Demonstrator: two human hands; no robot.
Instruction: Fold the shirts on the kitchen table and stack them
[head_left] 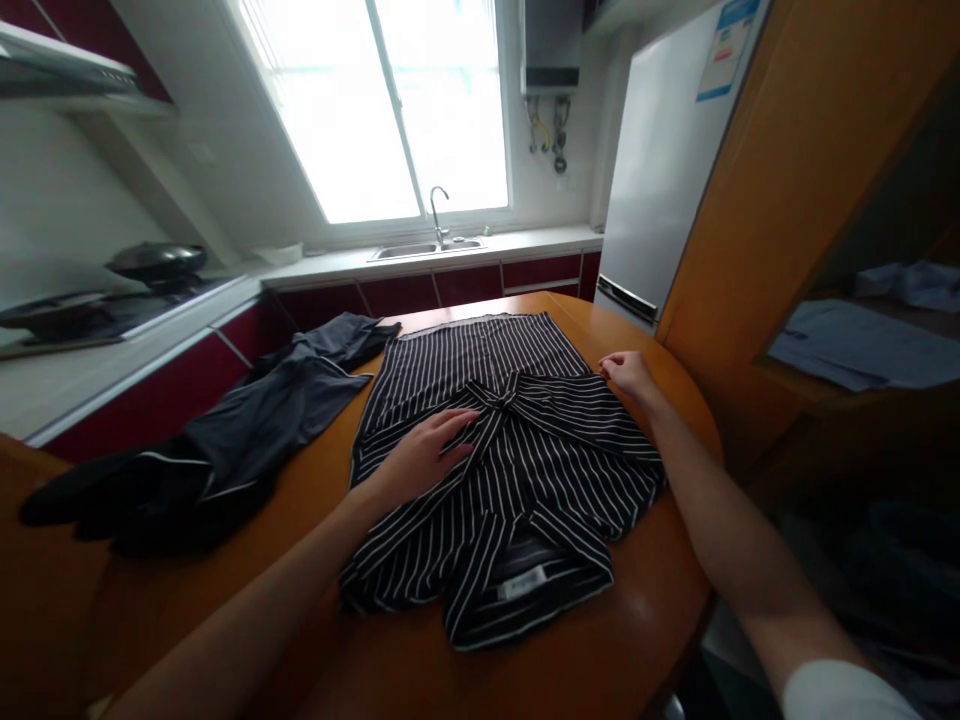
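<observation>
A black shirt with white stripes [555,450] lies spread on the round wooden table, its collar towards me and a knotted front [504,402] in the middle. A pale label [523,582] shows inside the collar. My left hand [429,455] rests over the shirt, left of the knot, fingers stretched out and holding nothing. At the shirt's right edge, my right hand [628,374] has its fingers curled together, the tips at the cloth near the sleeve. Dark grey and black clothing [255,425] with white piping lies in a heap at the table's left side.
The wooden table [675,410] has a rounded right edge. Beyond it stand a counter with a sink [409,250] and tap, a stove with a covered wok [157,262], and a fridge [660,160]. Papers [862,340] lie on a shelf at right.
</observation>
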